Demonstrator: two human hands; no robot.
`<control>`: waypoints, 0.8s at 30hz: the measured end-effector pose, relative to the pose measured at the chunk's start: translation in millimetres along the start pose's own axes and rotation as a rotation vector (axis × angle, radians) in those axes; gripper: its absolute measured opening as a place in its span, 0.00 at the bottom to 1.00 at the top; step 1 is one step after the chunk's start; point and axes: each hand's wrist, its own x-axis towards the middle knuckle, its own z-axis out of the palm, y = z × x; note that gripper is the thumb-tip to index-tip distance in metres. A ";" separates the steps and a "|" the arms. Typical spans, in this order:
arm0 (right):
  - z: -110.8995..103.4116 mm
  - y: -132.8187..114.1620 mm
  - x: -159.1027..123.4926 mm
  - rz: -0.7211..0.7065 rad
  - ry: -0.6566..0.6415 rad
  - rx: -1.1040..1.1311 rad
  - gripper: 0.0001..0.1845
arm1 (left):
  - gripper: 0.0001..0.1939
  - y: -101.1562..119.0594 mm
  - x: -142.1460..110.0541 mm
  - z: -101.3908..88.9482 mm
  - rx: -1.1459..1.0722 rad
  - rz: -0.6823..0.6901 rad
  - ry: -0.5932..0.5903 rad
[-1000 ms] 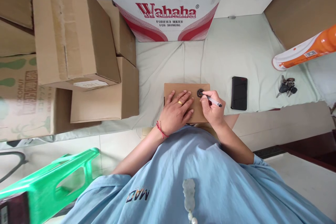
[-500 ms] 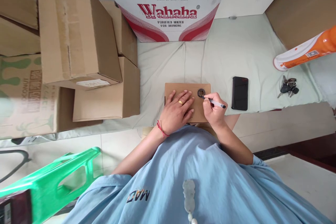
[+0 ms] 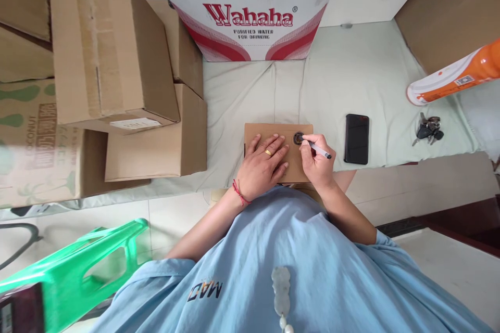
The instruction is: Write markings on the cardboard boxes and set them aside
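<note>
A small brown cardboard box (image 3: 258,130) lies at the front edge of the cloth-covered table, close to my body. Flat on its top rests my left hand (image 3: 262,162), fingers spread, a gold ring on one of them. My right hand (image 3: 318,164) pinches a pen (image 3: 319,150) with a grey-white barrel and a dark end. The pen's tip meets a dark ring-shaped mark (image 3: 297,138) near the box's far right corner. Fingers and pen cover part of that mark.
To the right lie a black phone (image 3: 357,139), a bunch of keys (image 3: 428,129) and an orange-and-white bottle (image 3: 455,78). A large white-and-red water carton (image 3: 250,21) stands behind. Stacked cardboard boxes (image 3: 97,47) fill the left side. Below them is a green plastic stool (image 3: 78,276).
The pen and my right hand have shifted slightly to the left, the tip moving up across the dark mark. My left hand stays in place on the box.
</note>
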 end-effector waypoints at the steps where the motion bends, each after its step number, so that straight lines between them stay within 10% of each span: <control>1: 0.1 -0.2 0.5 -0.008 -0.002 -0.002 0.09 | 0.23 0.0 0.0 0.0 0.000 0.000 0.000; 24: 3.1 5.8 -6.7 0.054 0.155 -0.044 0.10 | 0.22 0.2 0.4 0.2 -0.022 -0.004 0.009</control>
